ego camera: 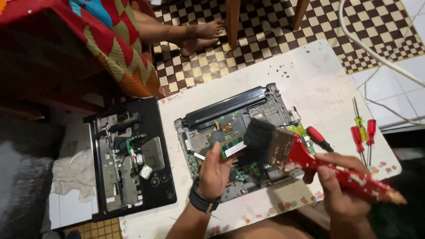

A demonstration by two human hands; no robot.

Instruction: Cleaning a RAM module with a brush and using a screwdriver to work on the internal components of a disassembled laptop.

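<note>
My left hand holds a small green memory module by one end, above an opened laptop base with its circuit board exposed. My right hand grips the red, paint-flecked handle of a wide paintbrush. The brush's black bristles touch the free end of the module. A dark watch band sits on my left wrist.
A black laptop cover lies upside down at the left, beside a white cloth. Three red and yellow screwdrivers lie at the right on the white low table. Another person's bare feet rest on the checkered floor. White cables run at the right.
</note>
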